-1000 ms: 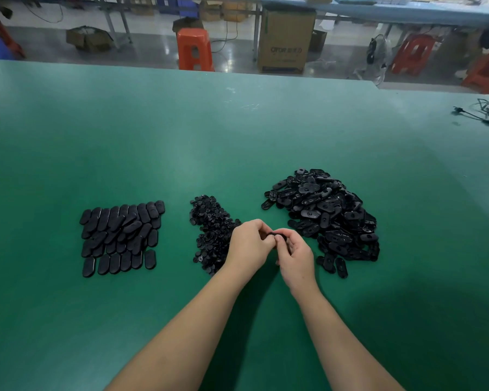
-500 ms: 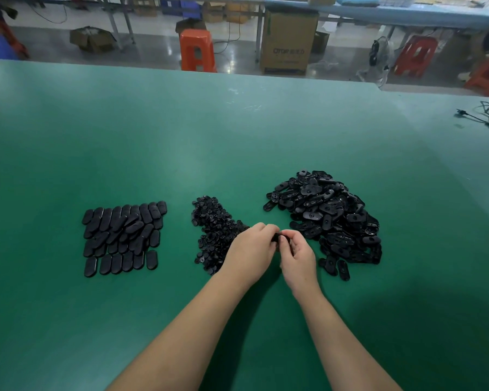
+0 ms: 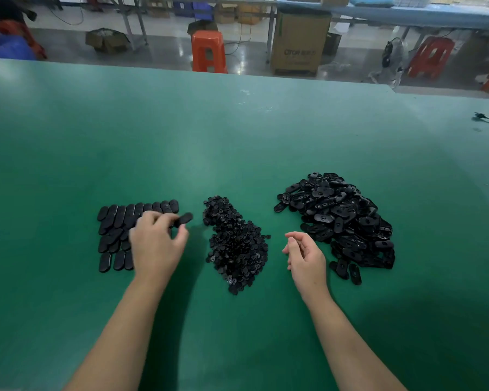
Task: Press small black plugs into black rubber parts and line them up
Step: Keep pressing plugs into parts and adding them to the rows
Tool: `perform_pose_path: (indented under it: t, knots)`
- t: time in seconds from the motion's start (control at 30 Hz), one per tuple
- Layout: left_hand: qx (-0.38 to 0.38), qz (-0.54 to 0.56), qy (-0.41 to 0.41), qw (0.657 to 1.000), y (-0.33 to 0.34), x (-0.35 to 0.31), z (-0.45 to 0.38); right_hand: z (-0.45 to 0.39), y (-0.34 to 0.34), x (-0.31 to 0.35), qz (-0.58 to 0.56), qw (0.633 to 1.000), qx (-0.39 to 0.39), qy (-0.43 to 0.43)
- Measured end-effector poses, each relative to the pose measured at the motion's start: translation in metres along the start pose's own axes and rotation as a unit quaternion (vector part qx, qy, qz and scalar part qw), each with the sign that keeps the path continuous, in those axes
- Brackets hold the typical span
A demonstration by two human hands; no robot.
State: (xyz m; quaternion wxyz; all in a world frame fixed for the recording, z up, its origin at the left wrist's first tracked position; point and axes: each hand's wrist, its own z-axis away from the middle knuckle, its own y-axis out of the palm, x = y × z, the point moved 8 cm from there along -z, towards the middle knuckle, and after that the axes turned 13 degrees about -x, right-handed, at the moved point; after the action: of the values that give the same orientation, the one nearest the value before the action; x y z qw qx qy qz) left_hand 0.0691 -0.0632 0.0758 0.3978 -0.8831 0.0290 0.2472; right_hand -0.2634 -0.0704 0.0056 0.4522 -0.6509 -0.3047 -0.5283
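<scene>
At centre left, the left hand (image 3: 156, 246) pinches one rubber part (image 3: 184, 219) at its fingertips, long axis slanting up to the right, just beside the right edge of the lined-up rows (image 3: 116, 235). The plug pile (image 3: 235, 244) sits mid-frame. The right hand (image 3: 305, 256) hangs loosely curled and empty, nearer the heap of unplugged parts (image 3: 339, 218) just to its right.

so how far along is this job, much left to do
Done: rows of finished parts lie lined up on the left of the green table. In hand: the left hand pinches one more part beside those rows; the right hand is empty. Left: most of it, judging by the big heap of unplugged parts and the pile of plugs.
</scene>
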Motion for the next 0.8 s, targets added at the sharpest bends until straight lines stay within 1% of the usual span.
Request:
perform_pose_path:
  t: [0.07,0.13,0.23,0.37,0.47,0.57,0.63,0.7,0.8]
  knots:
    - [-0.008,-0.022,-0.049,0.999,-0.01,0.033,0.001,0.0,0.0,0.0,0.005,1.0,0.001,0.0]
    - [-0.009,-0.047,-0.08,0.996,-0.016,0.057,0.005,0.001,0.0,0.0,0.006,1.0,-0.001,0.0]
    - [-0.007,-0.072,-0.091,0.993,-0.022,0.077,0.01,0.001,0.0,0.0,0.011,1.0,-0.003,-0.002]
    - [0.005,-0.073,-0.089,0.993,-0.021,0.081,0.014,0.001,-0.001,-0.001,0.014,1.0,-0.003,-0.002]
    - [-0.008,-0.024,-0.086,0.996,-0.021,0.07,0.014,0.001,0.0,-0.001,0.012,1.0,-0.003,0.002]
    - [-0.016,0.041,-0.053,0.998,-0.021,0.042,0.012,0.002,-0.001,0.0,0.017,1.0,-0.004,0.001]
    - [0.011,0.084,-0.025,0.996,-0.013,0.016,0.014,0.002,-0.001,0.0,0.02,1.0,-0.003,-0.002]
    - [0.051,0.103,-0.001,0.993,0.003,-0.01,0.02,0.002,-0.001,0.001,0.022,1.0,-0.003,-0.002]
    - [0.096,0.113,-0.01,0.989,0.03,-0.033,0.028,0.002,-0.002,0.001,0.025,1.0,-0.004,-0.002]
